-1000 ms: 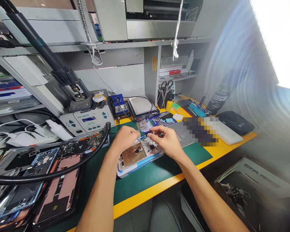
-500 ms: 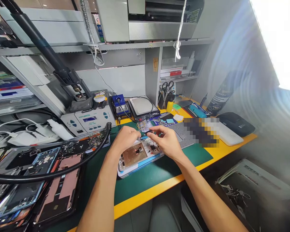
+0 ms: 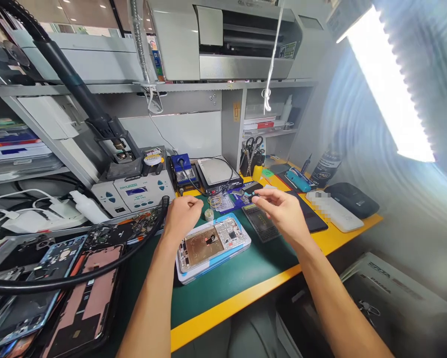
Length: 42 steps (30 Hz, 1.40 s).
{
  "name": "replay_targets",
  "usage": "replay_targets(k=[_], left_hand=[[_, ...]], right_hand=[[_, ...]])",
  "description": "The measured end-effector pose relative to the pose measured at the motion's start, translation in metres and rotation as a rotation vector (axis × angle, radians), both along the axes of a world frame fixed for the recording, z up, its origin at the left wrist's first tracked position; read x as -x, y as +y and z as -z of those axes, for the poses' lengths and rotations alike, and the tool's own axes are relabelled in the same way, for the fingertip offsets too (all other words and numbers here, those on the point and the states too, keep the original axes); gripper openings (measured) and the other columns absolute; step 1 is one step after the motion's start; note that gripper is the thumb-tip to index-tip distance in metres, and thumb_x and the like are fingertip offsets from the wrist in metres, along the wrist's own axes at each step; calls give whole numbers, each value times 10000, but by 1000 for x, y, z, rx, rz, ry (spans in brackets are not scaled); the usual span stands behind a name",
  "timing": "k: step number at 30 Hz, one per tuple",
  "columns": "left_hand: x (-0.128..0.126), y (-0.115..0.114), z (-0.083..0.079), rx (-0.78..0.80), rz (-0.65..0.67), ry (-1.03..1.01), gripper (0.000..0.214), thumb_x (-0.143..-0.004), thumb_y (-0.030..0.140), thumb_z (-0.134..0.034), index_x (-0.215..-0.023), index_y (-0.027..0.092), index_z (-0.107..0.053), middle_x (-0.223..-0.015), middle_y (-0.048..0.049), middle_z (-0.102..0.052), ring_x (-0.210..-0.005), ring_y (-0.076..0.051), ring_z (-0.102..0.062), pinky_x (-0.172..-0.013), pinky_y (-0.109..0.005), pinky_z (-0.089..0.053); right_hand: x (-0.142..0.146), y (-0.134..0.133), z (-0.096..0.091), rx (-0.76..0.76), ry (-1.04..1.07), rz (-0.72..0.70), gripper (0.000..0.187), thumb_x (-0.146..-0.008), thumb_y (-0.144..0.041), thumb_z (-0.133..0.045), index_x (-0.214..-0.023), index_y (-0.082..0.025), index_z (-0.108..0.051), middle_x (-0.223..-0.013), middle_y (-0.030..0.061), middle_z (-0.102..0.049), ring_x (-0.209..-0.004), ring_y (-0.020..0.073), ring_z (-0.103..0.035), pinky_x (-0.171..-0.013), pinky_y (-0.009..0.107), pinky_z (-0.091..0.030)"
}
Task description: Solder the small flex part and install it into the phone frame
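An opened phone frame (image 3: pixel 203 248) with a bare metal bay lies on a white and blue pad (image 3: pixel 241 243) in front of me. My left hand (image 3: pixel 182 218) hovers beyond the frame's left end with its fingers curled in; whatever they may hold is hidden. To the right, my right hand (image 3: pixel 281 209) pinches a small dark phone part (image 3: pixel 251 196) between thumb and fingertips, above a perforated metal plate (image 3: pixel 258 226). A small round pot (image 3: pixel 209 215) stands just behind the frame, near the left hand.
A hot-air station (image 3: pixel 135 193) and a soldering station (image 3: pixel 185 171) stand behind. Stripped phone parts (image 3: pixel 87 293) are piled at the left under a black hose (image 3: pixel 96 276). At the right lie a black flat device (image 3: pixel 314 216), a white phone (image 3: pixel 335 211) and a black case (image 3: pixel 352 200).
My right hand has moved right, off the phone frame, carrying the small dark part. My left hand has drawn back slightly left, so the frame and pot show more. The view has shifted a little.
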<state>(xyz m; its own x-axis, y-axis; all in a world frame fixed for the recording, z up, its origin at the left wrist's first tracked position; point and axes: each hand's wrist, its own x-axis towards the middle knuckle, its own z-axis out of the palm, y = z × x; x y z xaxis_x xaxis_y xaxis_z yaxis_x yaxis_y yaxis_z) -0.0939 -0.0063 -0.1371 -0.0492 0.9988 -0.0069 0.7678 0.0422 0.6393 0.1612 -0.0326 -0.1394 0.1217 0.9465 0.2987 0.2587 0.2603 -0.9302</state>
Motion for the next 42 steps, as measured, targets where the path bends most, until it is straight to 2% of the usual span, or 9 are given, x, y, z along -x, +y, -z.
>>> replay_targets(k=[3,9,15,21,28,36,42], left_hand=[[6,1,2,-16,-19,23,291,-965,407,-628,-1117,164,-673,-1139,-70,-693,-1011,-226,-673,-891,-439,-567],[10,7,20,54,122,37,291,-962,376,-641,-1175,179,-658,-1204,-86,-678,-1037,-223,-669,-909,-448,-570],[10,15,32,107,203,42,328,-955,376,-651,-1215,177,-641,-1225,-89,-667,-1055,-235,-667,-905,-454,-572],[9,15,30,122,244,61,324,-957,384,-646,-1204,174,-646,-1215,-85,-669,-1040,-235,-668,-892,-448,-575],[11,18,33,93,312,8,326,-959,389,-641,-1201,170,-647,-1194,-82,-674,-1009,-226,-673,-867,-435,-582],[14,22,35,120,362,-2,321,-956,391,-646,-1185,166,-653,-1189,-78,-676,-1013,-231,-673,-866,-434,-583],[14,17,28,75,360,-24,311,-957,385,-647,-1184,172,-652,-1186,-82,-677,-1015,-224,-672,-877,-439,-579]], right_hand=[[2,14,-5,7,-58,-32,407,-811,-445,-751,-1054,-118,-756,-887,66,-736,-730,167,-632,-675,304,-493],[41,47,-9,-16,-310,-210,238,-869,-295,-723,-1039,-132,-759,-893,55,-759,-808,184,-683,-765,327,-527],[70,54,-11,-4,-561,-310,203,-927,-284,-718,-1089,-162,-731,-959,33,-752,-814,175,-696,-826,381,-561],[76,54,-14,-23,-701,-330,217,-937,-256,-695,-1128,-159,-727,-1032,52,-763,-923,198,-709,-886,401,-548],[82,55,-19,-52,-861,-422,247,-933,-208,-655,-1159,-146,-736,-1086,86,-771,-918,194,-708,-852,345,-527],[91,62,-24,-36,-1062,-559,235,-995,-341,-638,-1128,-161,-710,-1110,68,-740,-1013,218,-704,-928,436,-555],[98,69,-39,20,-1226,-587,220,-994,-355,-645,-1072,-158,-700,-1072,60,-722,-964,204,-702,-873,406,-582]])
